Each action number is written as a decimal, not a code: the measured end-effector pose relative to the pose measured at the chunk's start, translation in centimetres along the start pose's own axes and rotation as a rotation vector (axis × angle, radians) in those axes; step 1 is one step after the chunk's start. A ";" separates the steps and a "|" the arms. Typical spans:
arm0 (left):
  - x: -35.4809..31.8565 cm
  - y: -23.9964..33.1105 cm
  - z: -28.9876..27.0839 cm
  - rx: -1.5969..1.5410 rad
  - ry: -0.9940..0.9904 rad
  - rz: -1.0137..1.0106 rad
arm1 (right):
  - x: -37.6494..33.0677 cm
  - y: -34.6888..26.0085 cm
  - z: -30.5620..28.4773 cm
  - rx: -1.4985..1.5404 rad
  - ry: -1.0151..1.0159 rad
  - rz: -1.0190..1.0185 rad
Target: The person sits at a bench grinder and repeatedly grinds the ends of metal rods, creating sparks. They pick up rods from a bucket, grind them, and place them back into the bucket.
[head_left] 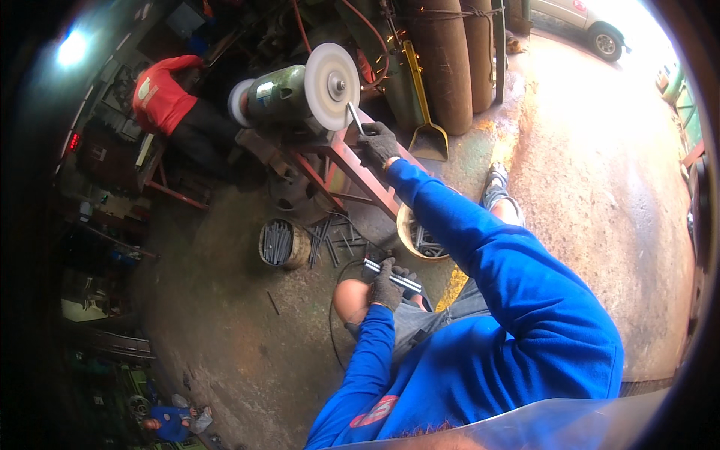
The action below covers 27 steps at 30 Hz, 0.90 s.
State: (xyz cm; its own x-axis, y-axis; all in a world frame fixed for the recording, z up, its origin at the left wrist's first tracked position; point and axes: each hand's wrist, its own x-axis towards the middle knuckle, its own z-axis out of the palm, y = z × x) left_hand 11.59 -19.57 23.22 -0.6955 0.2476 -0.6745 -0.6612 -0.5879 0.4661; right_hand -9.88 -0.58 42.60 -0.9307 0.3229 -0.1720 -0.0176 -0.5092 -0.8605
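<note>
Right gloved hand (379, 144) pinching a thin grey metal rod (354, 118) against the white round grinding wheel (332, 85), left gloved hand (387, 285) closed around a bundle of shiny metal rods (393, 275) over the knee.

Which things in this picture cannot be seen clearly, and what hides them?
- Head view: the tip of the metal rod in the right hand is too small to judge against the grinding wheel.
- The pale bucket is partly hidden by the right sleeve.
- The left hand covers part of its bundle of rods.
</note>
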 end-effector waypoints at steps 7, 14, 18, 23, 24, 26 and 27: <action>0.1 -0.1 -0.1 -0.026 -0.008 0.010 | 1.7 2.0 -2.0 0.203 -0.279 0.073; -1.0 0.3 0.8 -0.022 0.029 0.016 | 1.4 1.8 -0.7 0.328 -0.301 0.221; -0.3 0.0 0.8 -0.025 0.004 0.007 | 2.4 2.3 -1.4 -0.197 -0.303 -0.136; 0.0 0.0 0.0 -0.040 0.002 -0.003 | 1.6 1.6 -1.5 -0.844 -0.310 -0.531; -0.1 0.0 0.1 -0.032 0.000 -0.002 | 1.6 1.6 -1.6 -0.826 -0.299 -0.559; -0.2 0.0 0.4 -0.022 -0.001 -0.001 | 1.8 1.6 -1.7 -0.609 -0.267 -0.400; -0.2 0.0 0.5 -0.020 -0.001 0.000 | 2.0 1.7 -1.9 -0.576 -0.261 -0.402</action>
State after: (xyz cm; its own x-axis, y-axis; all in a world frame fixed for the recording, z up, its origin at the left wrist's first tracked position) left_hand 11.58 -19.26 23.67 -0.6957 0.2482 -0.6741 -0.6556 -0.6028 0.4547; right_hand -11.13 0.73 39.90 -0.9506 0.1593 0.2664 -0.2473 0.1300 -0.9602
